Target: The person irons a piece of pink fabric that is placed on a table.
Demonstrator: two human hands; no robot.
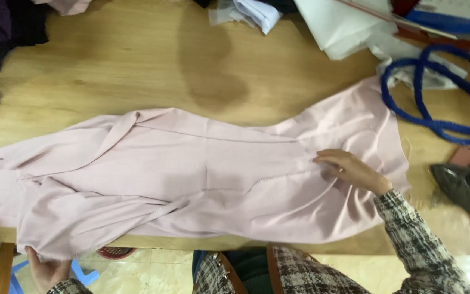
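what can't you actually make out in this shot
- Left hand, head view: fingers tucked under the pink fabric at the table edge; grip unclear.
- Right hand: palm side hidden, lies flat on the fabric.
- Blue cord: cut off by the right edge.
- Dark iron-like object: blurred, cut off at the right.
- Table under the fabric: covered.

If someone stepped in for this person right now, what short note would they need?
Left hand: grips the pink fabric at its lower left corner, past the table edge.
Right hand: lies flat, fingers spread, pressing the fabric near its right end.
The fabric lies lengthwise along the wooden table, mostly spread; folds and creases remain at the left end.
A blue cord sits at the right.
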